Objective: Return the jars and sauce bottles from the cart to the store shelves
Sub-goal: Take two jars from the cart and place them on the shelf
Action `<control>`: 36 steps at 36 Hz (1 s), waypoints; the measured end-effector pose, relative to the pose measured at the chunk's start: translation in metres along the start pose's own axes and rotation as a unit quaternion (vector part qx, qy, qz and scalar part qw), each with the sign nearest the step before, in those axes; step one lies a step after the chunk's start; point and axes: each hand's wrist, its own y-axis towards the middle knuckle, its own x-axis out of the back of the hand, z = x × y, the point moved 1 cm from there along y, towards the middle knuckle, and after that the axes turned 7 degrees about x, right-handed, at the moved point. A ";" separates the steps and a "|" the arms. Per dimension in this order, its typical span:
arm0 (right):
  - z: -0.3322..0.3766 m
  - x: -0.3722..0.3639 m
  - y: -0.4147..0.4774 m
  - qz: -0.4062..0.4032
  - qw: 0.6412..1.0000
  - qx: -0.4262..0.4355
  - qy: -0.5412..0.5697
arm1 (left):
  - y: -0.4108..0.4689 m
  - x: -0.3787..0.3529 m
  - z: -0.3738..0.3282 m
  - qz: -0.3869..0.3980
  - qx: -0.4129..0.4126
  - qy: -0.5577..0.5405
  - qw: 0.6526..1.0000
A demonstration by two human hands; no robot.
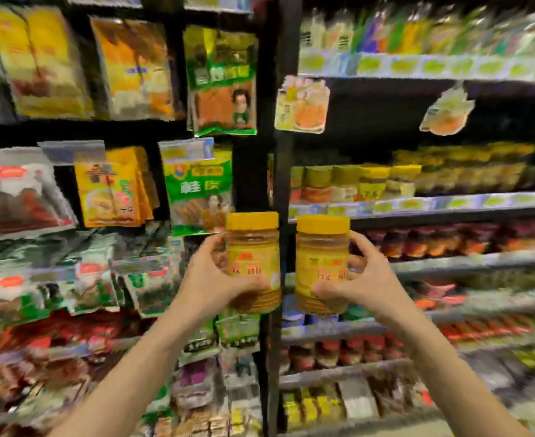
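Head view: both hands are gripping upright yellow-lidded jars, left hand [211, 279] holding the left jar [253, 263], right hand [365, 279] the right jar [321, 263], raised side by side before the store shelves [449, 201].

A black upright post [279, 146] splits the racks; the left jar [253, 260], in the left grip [206, 279], sits right before it. Left of it, hanging packets [196, 184] fill every row. To the right, dark open room lies above the yellow-lidded jars [354, 184], where a paper tag [302, 104] and a second tag [447, 113] dangle. The right grip [370, 279] holds the right jar [321, 263] below that shelf edge [433, 205].
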 end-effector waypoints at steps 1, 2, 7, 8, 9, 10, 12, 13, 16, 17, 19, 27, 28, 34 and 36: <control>-0.002 0.019 -0.003 -0.014 1.000 0.004 -0.006 | 0.004 -0.018 -0.005 0.012 -0.008 0.004 1.000; -0.004 0.039 -0.006 -0.026 1.000 0.010 -0.012 | 0.007 -0.037 -0.009 0.021 -0.017 0.006 1.000; -0.021 0.135 -0.021 -0.079 0.995 0.032 -0.043 | 0.012 -0.132 -0.031 0.067 -0.042 -0.006 0.997; -0.024 0.153 -0.023 -0.087 0.994 0.039 -0.052 | 0.012 -0.150 -0.035 0.073 -0.048 -0.008 0.996; -0.028 0.171 -0.024 -0.093 0.993 0.045 -0.059 | 0.012 -0.169 -0.041 0.077 -0.055 -0.011 0.995; -0.032 0.189 -0.025 -0.097 0.992 0.050 -0.065 | 0.013 -0.187 -0.044 0.080 -0.058 -0.012 0.995; -0.040 0.224 -0.026 -0.109 0.990 0.057 -0.075 | 0.014 -0.222 -0.051 0.084 -0.066 -0.018 0.994; -0.043 0.240 -0.025 -0.114 0.989 0.060 -0.078 | 0.015 -0.239 -0.055 0.084 -0.071 -0.021 0.994; -0.055 0.284 -0.021 -0.120 0.987 0.063 -0.081 | 0.020 -0.283 -0.067 0.088 -0.082 -0.023 0.992; -0.059 0.296 -0.019 -0.125 0.987 0.064 -0.082 | 0.022 -0.296 -0.072 0.093 -0.084 -0.024 0.992; -0.065 0.320 -0.013 -0.138 0.984 0.069 -0.090 | 0.028 -0.320 -0.080 0.100 -0.091 -0.027 0.990; -0.088 0.383 0.038 -0.144 0.983 0.081 -0.085 | 0.071 -0.391 -0.099 0.076 -0.120 -0.007 0.990; -0.091 0.389 0.047 -0.144 0.983 0.083 -0.083 | 0.077 -0.398 -0.101 0.073 -0.124 -0.004 0.990; -0.114 0.418 0.104 -0.129 0.984 0.096 -0.072 | 0.123 -0.435 -0.106 0.034 -0.152 0.021 0.988; -0.123 0.426 0.125 -0.120 0.985 0.103 -0.076 | 0.138 -0.445 -0.109 0.023 -0.148 0.023 0.988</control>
